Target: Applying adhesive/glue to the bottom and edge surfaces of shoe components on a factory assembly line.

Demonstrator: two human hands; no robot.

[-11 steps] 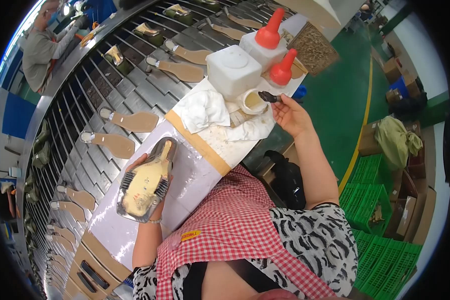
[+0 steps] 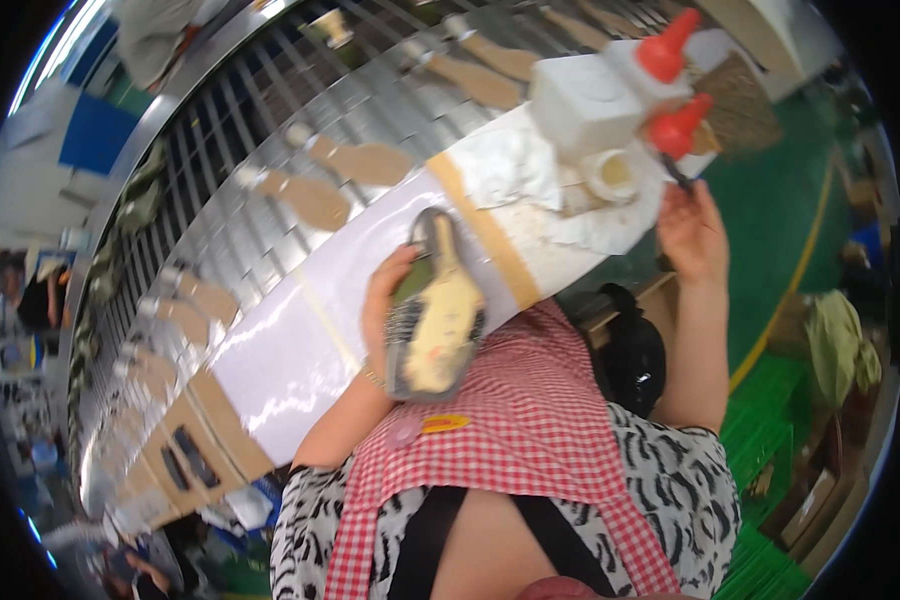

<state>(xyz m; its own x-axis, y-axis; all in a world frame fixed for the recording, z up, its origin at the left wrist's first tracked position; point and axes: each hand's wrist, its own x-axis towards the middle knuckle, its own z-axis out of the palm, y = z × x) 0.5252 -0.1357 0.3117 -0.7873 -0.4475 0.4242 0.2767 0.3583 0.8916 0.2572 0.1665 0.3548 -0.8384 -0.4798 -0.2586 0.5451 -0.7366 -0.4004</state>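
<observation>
My left hand [image 2: 382, 305] grips a lasted shoe [image 2: 440, 335] from its left side. The shoe is turned bottom up, showing a pale yellow underside inside a dark grey rim with pleated edges. Out to the right, my right hand [image 2: 692, 235] pinches a small dark brush [image 2: 677, 172], its tip pointing up and left. Just left of the brush stands an open white jar [image 2: 610, 180] with yellowish contents. A crumpled white cloth [image 2: 515, 165] lies beside the jar. The picture is blurred, so the bristles are hard to make out.
Two white bottles [image 2: 580, 100] with red nozzle caps [image 2: 682, 125] stand behind the jar. Tan soles [image 2: 355, 160] lie along the metal slat conveyor [image 2: 270, 260] at the left. Green crates [image 2: 770, 400] and a black bag [image 2: 632, 350] are at the right.
The whole view has shifted, moving the scene rightward. My right hand has drawn the brush away from the jar mouth to the right. The shoe has come nearer the board's tan strip.
</observation>
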